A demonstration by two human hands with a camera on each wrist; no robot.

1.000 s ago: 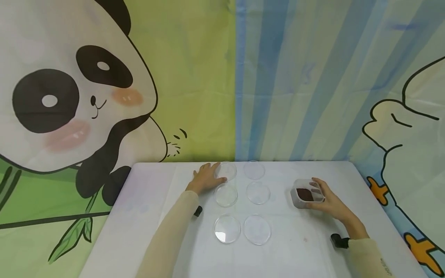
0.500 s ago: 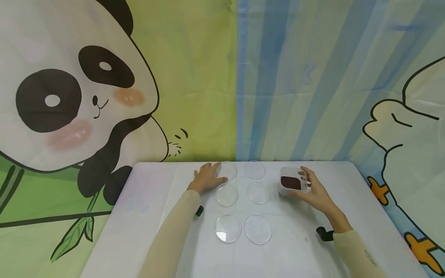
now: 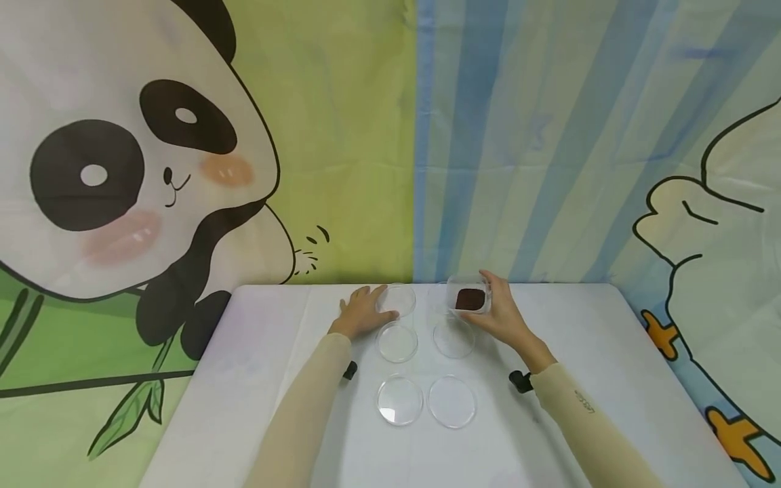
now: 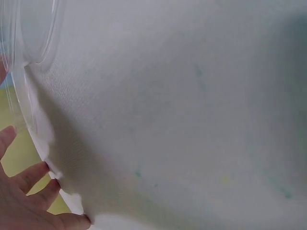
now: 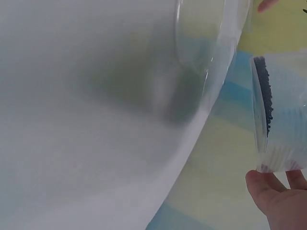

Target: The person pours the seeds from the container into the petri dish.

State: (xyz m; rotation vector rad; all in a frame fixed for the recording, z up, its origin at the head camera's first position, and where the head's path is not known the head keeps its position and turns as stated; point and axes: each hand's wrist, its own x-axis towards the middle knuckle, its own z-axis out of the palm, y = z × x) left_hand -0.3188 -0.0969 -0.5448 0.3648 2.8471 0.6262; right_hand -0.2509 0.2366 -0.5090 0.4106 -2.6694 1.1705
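The right hand [image 3: 503,315] grips a clear plastic tub [image 3: 456,285] of dark granular material [image 3: 470,299], raised off the white table [image 3: 268,325] and partly hiding the far right petri dish [image 3: 436,297]. The left hand [image 3: 361,313], fingers spread wide, lies at the edge of the far left petri dish [image 3: 399,300]; four nearer dishes [image 3: 399,400] extend the two columns.

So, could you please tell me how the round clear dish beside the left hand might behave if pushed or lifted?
Lying flat, the dish would probably slide rather than tip or roll. Its thin, clear wall suggests it is light for its size and fairly stiff. Its smooth, shiny rim may be slippery to grip.
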